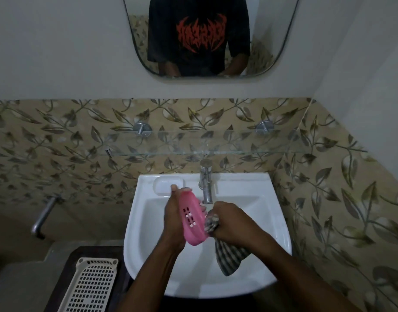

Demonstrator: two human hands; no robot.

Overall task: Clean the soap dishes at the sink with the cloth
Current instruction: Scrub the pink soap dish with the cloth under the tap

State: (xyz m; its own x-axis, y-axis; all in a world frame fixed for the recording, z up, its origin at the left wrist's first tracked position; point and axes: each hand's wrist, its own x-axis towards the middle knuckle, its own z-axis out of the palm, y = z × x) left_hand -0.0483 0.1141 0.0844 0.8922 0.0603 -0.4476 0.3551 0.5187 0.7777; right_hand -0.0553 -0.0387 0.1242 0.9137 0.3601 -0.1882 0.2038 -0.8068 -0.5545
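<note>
Over the white sink (270,206), my left hand (173,218) holds a pink soap dish (193,218) tilted on edge, its slotted underside facing me. My right hand (232,221) is closed around a bunched striped cloth (229,257), which presses against the dish's right edge; the rest of the cloth hangs down into the basin. Just behind the hands, the chrome tap (205,181) points into the basin. A moulded soap recess (165,186) sits in the sink's back left ledge.
A glass shelf (216,143) on chrome brackets crosses the leaf-patterned tiled wall above the tap. A mirror (211,34) hangs higher up. A cream perforated plastic basket (90,287) lies on a dark surface at lower left. A metal pipe (43,216) juts out at left.
</note>
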